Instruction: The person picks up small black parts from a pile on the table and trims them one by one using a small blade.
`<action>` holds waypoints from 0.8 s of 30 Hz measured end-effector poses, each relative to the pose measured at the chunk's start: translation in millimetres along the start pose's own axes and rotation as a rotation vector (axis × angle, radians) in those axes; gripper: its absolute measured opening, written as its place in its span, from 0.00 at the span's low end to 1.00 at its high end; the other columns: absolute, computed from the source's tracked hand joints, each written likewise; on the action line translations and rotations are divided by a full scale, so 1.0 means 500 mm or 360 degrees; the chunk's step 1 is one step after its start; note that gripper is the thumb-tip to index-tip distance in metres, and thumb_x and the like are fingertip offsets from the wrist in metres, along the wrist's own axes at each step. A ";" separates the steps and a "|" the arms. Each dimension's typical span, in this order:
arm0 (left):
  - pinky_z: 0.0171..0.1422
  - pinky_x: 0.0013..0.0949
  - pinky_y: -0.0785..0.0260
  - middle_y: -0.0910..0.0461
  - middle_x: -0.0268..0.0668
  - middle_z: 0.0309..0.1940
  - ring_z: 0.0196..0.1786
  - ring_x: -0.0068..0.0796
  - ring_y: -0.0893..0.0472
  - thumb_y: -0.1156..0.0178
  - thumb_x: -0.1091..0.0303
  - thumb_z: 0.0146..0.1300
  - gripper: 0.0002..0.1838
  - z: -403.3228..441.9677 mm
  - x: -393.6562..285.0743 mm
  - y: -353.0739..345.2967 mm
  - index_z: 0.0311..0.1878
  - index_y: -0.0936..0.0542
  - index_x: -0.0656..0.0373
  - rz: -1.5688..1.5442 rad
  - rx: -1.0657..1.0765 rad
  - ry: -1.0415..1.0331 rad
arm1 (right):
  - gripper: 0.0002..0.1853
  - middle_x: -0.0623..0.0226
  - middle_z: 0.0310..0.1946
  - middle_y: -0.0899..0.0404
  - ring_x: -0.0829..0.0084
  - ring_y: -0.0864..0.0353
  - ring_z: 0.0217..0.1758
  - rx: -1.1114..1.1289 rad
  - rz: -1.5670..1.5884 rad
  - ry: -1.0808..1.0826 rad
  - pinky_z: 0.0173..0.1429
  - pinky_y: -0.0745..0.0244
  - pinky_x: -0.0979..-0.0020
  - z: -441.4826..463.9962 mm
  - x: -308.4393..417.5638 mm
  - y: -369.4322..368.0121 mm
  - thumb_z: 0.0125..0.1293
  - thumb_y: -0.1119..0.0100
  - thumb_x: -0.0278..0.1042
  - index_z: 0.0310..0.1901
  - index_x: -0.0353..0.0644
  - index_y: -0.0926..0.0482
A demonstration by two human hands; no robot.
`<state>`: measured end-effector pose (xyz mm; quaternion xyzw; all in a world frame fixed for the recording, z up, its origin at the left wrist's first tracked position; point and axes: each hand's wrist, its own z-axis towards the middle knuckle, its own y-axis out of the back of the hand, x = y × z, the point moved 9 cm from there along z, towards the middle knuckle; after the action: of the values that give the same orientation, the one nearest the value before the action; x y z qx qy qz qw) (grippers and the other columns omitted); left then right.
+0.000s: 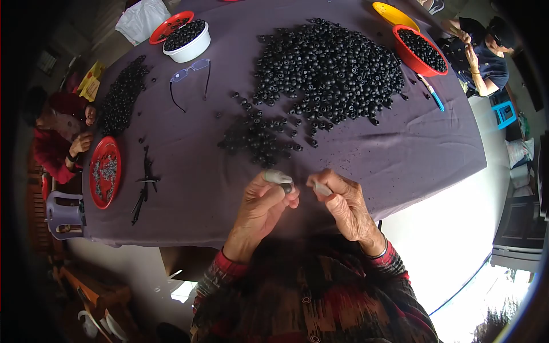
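My left hand (pixel 264 203) is closed in a pinch around a small black round piece (pixel 286 187). A pale wrap (pixel 277 176) covers one of its fingers. Just to the right, my right hand (pixel 346 207) is also closed, its thumb against the curled index finger. A whitish cover (pixel 323 188) shows at those fingertips; whatever they pinch, if anything, I cannot make out. The hands are apart, above the table's near side. Beyond them lies a small pile of black round pieces (pixel 257 137), and a far larger pile (pixel 331 71) spreads behind it.
Purple cloth (pixel 189 211) covers the table. Glasses (pixel 191 70), black tools (pixel 147 180), a blue-handled knife (pixel 432 93), a white tub (pixel 189 54), a red bowl (pixel 404 54) and a red plate (pixel 119 171) lie on it. Co-workers sit left (pixel 57 137) and right (pixel 486 68).
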<state>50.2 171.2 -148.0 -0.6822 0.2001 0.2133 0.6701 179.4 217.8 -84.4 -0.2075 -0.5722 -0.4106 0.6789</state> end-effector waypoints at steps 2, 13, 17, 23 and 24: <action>0.44 0.33 0.29 0.19 0.33 0.37 0.39 0.26 0.23 0.47 0.79 0.69 0.10 0.003 0.001 -0.002 0.47 0.18 0.57 0.0006 0.0000 0.0035 | 0.13 0.69 0.28 0.26 0.76 0.29 0.31 0.0043 0.0005 -0.0011 0.37 0.30 0.73 0.002 0.008 -0.006 0.71 0.41 0.39 0.45 0.37 0.21; 0.48 0.35 0.26 0.19 0.36 0.39 0.39 0.26 0.21 0.49 0.80 0.70 0.12 0.019 0.034 0.009 0.50 0.18 0.59 0.0002 0.0031 0.0100 | 0.14 0.63 0.31 0.18 0.63 0.17 0.30 -0.0055 -0.0148 0.0079 0.33 0.22 0.66 -0.016 -0.016 -0.002 0.64 0.34 0.40 0.46 0.42 0.18; 0.49 0.35 0.27 0.19 0.35 0.42 0.41 0.26 0.21 0.49 0.80 0.70 0.12 0.020 0.037 0.009 0.50 0.18 0.60 0.0009 0.0024 0.0097 | 0.13 0.63 0.30 0.18 0.64 0.17 0.29 -0.0031 -0.0285 0.0088 0.32 0.23 0.67 -0.014 -0.015 0.001 0.63 0.33 0.39 0.46 0.42 0.18; 0.49 0.36 0.27 0.20 0.35 0.44 0.42 0.27 0.21 0.49 0.80 0.70 0.12 0.025 0.039 0.002 0.50 0.19 0.59 -0.0038 0.0051 0.0111 | 0.13 0.63 0.30 0.18 0.64 0.17 0.28 -0.0040 -0.0252 0.0094 0.31 0.23 0.67 -0.014 -0.016 0.003 0.63 0.33 0.38 0.46 0.41 0.17; 0.49 0.36 0.27 0.20 0.35 0.44 0.42 0.27 0.21 0.49 0.80 0.70 0.12 0.026 0.040 0.002 0.50 0.20 0.59 -0.0049 0.0046 0.0122 | 0.13 0.63 0.30 0.18 0.64 0.17 0.28 -0.0044 -0.0250 0.0085 0.31 0.23 0.67 -0.014 -0.018 0.003 0.63 0.33 0.38 0.46 0.41 0.17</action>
<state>65.9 184.4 -159.9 -0.6831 0.2181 0.1739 0.6750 184.8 216.1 -94.4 -0.1601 -0.5626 -0.4759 0.6568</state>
